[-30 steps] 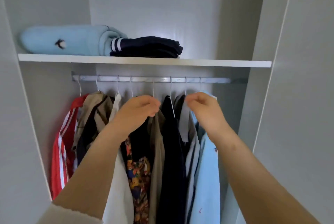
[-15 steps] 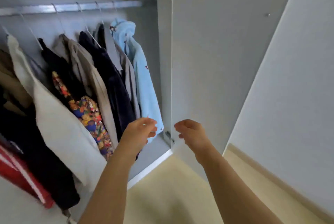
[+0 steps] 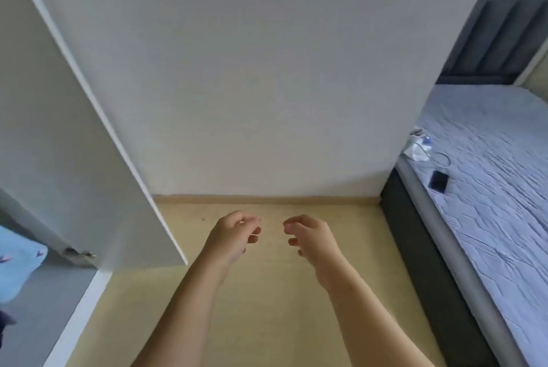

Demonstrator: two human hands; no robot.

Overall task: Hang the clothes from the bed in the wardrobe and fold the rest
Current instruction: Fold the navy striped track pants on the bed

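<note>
Left hand (image 3: 234, 236): held out over the floor (image 3: 267, 292), fingers loosely curled toward the palm, grasping nothing and touching nothing. Right hand (image 3: 308, 237): held out level with the left and just beside it, a small gap between the two, fingers likewise loosely curled, empty and in contact with nothing. Both forearms bare, reaching forward from the bottom edge of the view. Wardrobe (image 3: 50, 292): at the left edge, its white door (image 3: 74, 135) swung open and standing between the interior and the hands; a metal hinge (image 3: 78, 253) visible at the foot of the door. Contents visible in the wardrobe: the lower part of a light blue garment (image 3: 17, 263) with small dark marks, hanging at the far left above the grey wardrobe base; a sliver of some dark cloth at the lower left edge, too little shown to identify. Bed (image 3: 489, 188): at the right, well apart from the hands, with a dark grey frame and headboard and a pale quilted mattress cover. On the bed, near its left edge: a dark phone (image 3: 439, 181), a thin cable (image 3: 441, 159) and a small white crumpled item (image 3: 418, 148) that is too blurred to name. No clothes can be made out on the visible part of the bed. Wall (image 3: 252, 70): plain white, straight ahead, with a wooden skirting strip at the floor.
</note>
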